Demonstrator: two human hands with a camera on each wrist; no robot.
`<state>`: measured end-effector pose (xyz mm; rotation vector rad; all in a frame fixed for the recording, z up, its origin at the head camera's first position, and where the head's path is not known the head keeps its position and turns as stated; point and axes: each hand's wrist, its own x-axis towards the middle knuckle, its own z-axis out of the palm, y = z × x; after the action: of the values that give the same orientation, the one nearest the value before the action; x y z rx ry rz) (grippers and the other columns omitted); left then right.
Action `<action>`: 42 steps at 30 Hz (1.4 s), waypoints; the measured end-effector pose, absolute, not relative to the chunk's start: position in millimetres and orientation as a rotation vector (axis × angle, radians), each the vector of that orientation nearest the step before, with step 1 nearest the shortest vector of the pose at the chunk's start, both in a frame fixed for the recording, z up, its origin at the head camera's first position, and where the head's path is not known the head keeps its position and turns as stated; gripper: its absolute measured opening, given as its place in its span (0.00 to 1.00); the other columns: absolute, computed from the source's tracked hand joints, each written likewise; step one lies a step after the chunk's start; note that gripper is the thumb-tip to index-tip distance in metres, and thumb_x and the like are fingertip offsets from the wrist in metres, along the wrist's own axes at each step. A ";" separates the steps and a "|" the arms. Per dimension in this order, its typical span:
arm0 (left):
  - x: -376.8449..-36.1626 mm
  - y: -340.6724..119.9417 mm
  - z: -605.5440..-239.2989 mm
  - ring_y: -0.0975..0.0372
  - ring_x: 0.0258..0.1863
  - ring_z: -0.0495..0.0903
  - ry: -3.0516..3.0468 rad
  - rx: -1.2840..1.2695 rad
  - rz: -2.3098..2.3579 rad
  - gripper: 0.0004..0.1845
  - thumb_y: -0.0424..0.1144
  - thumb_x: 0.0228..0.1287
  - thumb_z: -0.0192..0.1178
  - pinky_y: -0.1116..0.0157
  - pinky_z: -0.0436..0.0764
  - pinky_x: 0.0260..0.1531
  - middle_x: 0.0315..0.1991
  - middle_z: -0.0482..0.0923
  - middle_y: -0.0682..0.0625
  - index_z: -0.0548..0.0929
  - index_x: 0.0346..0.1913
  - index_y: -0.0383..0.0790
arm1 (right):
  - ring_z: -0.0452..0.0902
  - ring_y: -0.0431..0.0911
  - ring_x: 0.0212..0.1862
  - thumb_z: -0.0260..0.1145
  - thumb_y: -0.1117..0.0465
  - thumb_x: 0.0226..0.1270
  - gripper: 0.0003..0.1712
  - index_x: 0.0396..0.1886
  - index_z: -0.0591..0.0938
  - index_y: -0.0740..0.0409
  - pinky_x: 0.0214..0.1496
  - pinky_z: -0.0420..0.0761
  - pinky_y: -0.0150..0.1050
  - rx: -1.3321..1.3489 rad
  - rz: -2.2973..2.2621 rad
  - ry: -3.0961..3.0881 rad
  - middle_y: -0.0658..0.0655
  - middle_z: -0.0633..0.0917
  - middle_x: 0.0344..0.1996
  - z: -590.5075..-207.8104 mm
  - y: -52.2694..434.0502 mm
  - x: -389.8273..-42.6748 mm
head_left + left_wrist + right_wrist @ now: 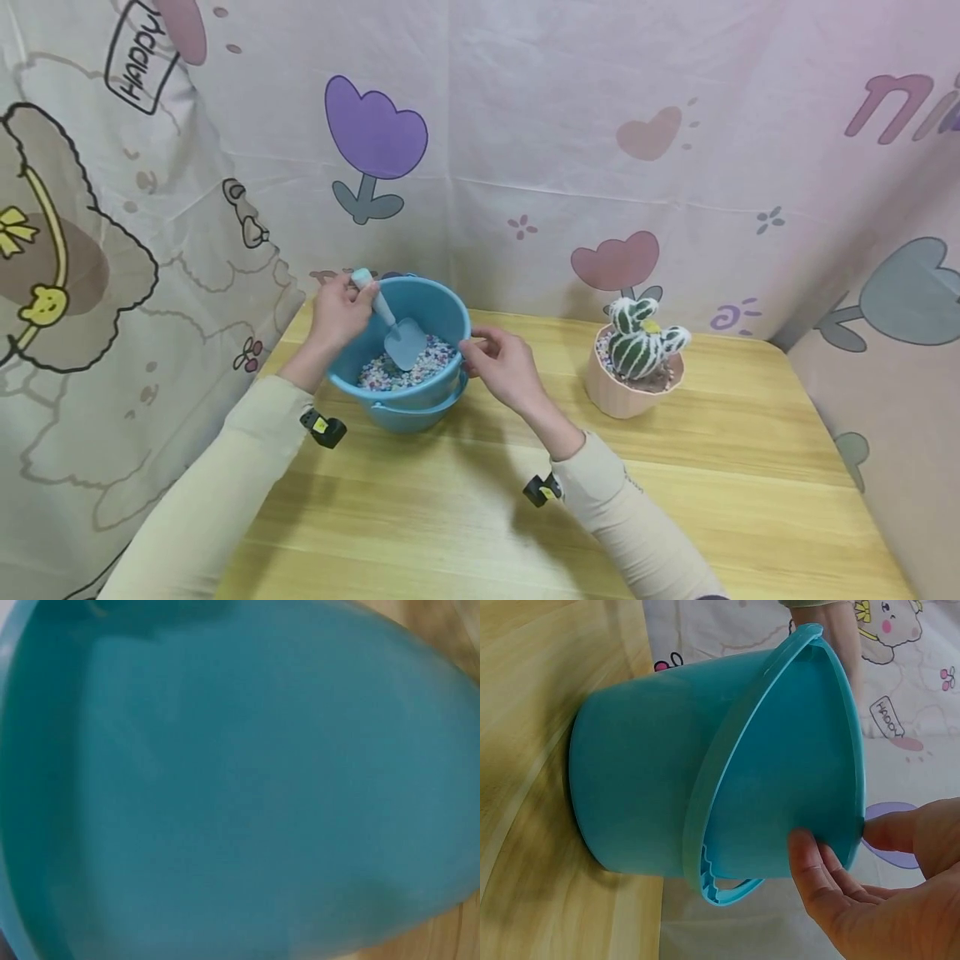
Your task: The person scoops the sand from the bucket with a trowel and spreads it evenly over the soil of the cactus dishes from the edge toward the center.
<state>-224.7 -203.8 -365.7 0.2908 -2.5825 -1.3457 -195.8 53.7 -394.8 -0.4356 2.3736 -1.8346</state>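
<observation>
A blue bucket stands on the table, with small multicoloured beads in its bottom. My left hand is at the bucket's left rim and pinches the pale handle of a small blue shovel. The shovel's blade points down into the bucket, over the beads. At the right side, my right hand pinches the rim, thumb on top and fingers against the outer wall in the right wrist view. The bucket's carrying handle hangs down along its side. Blue bucket wall fills the left wrist view, which hides the left fingers.
To the right of the bucket is a pink pot holding a knitted green and white cactus among small pebbles. The wooden table meets a printed cloth at its back and left edges.
</observation>
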 end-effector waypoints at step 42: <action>-234.8 -198.6 -367.8 0.43 0.71 0.77 -2.510 0.469 -1.780 0.28 0.46 0.86 0.49 0.49 0.81 0.71 0.71 0.75 0.32 0.70 0.75 0.30 | 0.86 0.41 0.25 0.63 0.67 0.79 0.30 0.77 0.71 0.65 0.35 0.94 0.36 -0.171 -2.102 1.902 0.57 0.85 0.30 -392.8 39.8 -201.9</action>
<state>-234.8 -198.6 -367.8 0.4690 -2.5101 -1.7804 -201.9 39.8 -392.8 -0.1714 1.9016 -2.1016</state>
